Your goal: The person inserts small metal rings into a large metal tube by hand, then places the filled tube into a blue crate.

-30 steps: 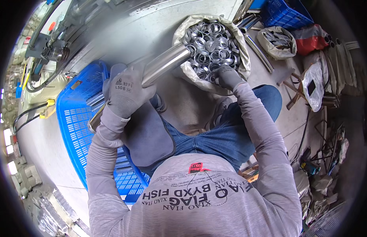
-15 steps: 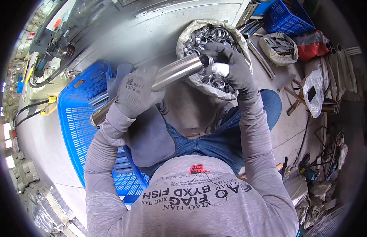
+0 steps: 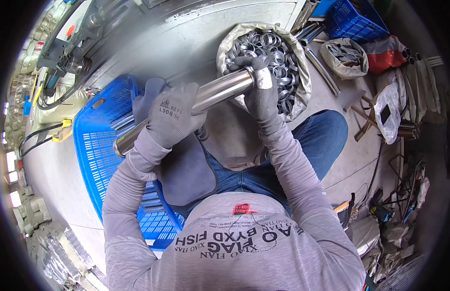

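Observation:
A shiny metal tube slants across in front of me, its right end higher than its left. Gloved in grey, my left hand is wrapped around its middle. My right hand, also gloved and with white tape on a finger, is closed at the tube's right end on a thin metal ring. That ring sits against the tube's rim; whether it is inside or around the end I cannot tell. Behind my right hand stands a white woven sack full of loose metal rings.
At my left, a blue plastic basket holds more metal tubes. A grey pad lies over my left leg. Machinery stands at the far left. Far right are a smaller sack of metal pieces and a blue crate.
My right hand has moved left and down from above the sack, bringing the ring against the tube's end. My left hand with the tube has shifted slightly right and down.

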Motion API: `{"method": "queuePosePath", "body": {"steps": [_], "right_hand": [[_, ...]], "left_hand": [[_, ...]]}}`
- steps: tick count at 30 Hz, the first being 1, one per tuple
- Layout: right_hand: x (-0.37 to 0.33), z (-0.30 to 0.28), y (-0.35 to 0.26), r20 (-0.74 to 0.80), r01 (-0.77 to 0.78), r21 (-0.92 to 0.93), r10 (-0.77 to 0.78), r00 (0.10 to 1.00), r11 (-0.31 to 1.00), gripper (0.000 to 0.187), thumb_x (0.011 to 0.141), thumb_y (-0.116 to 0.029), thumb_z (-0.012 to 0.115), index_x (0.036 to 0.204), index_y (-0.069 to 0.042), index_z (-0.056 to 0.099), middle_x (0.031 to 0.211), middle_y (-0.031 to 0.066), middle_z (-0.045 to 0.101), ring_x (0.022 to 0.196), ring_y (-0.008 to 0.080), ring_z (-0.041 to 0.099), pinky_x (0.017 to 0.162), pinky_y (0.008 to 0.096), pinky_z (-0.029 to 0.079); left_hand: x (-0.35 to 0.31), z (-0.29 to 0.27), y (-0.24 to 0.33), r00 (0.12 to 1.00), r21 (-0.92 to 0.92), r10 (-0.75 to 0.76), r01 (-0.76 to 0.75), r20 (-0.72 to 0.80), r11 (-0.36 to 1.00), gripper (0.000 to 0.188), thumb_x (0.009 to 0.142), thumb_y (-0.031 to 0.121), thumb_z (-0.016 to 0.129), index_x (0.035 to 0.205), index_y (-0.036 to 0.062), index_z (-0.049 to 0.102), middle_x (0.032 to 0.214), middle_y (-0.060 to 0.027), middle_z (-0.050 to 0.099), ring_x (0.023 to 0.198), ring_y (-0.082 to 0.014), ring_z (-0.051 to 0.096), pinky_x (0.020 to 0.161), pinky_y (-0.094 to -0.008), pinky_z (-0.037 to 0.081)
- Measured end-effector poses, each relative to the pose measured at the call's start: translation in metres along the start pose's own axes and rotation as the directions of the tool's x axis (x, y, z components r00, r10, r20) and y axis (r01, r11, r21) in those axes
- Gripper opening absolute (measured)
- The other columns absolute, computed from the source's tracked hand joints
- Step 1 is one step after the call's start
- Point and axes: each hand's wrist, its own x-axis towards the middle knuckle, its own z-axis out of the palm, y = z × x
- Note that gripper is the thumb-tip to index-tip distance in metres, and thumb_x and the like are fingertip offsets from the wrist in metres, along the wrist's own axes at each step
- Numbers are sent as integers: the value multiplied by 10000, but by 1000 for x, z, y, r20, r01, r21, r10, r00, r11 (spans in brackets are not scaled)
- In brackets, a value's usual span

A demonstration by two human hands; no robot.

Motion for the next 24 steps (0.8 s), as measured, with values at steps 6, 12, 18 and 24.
{"method": "queuePosePath", "body": {"steps": [6, 12, 18, 24], "right_hand": [[0, -5, -4, 57, 195, -205, -187, 981, 959, 354, 1110, -228, 432, 1099, 22, 683, 999, 127, 727, 908, 204, 757, 778, 311, 618], [2, -7, 7, -5, 184, -209, -190, 982, 960, 387, 1094, -236, 434, 1069, 31, 714, 982, 122, 730, 877, 193, 712, 793, 317, 568], [-2, -3, 6, -57, 197, -272, -220, 974, 942, 376, 1076, -227, 455, 1067, 32, 727, 981, 132, 736, 867, 199, 672, 825, 352, 531], [-8, -6, 12, -80, 66, -195, -83, 993, 979, 347, 1070, -209, 473, 1083, 24, 730, 986, 97, 726, 867, 166, 656, 788, 314, 522]], "left_hand": [[0, 3, -1, 999, -15, 18, -17, 32, 1000, 392, 812, 264, 769, 1095, 40, 616, 937, -189, 676, 884, -361, 695, 785, -465, 551], [1, 5, -2, 999, 14, 23, -24, 41, 1000, 415, 807, 249, 782, 1111, 34, 597, 950, -184, 675, 881, -362, 697, 778, -455, 562], [1, 3, 2, 997, 70, -9, 4, 71, 998, 415, 796, 227, 784, 1105, 35, 585, 960, -181, 676, 882, -357, 703, 784, -453, 575], [3, 4, 5, 989, 99, -32, 17, 144, 995, 409, 786, 221, 786, 1093, 40, 584, 969, -173, 685, 887, -351, 711, 790, -450, 578]]}}
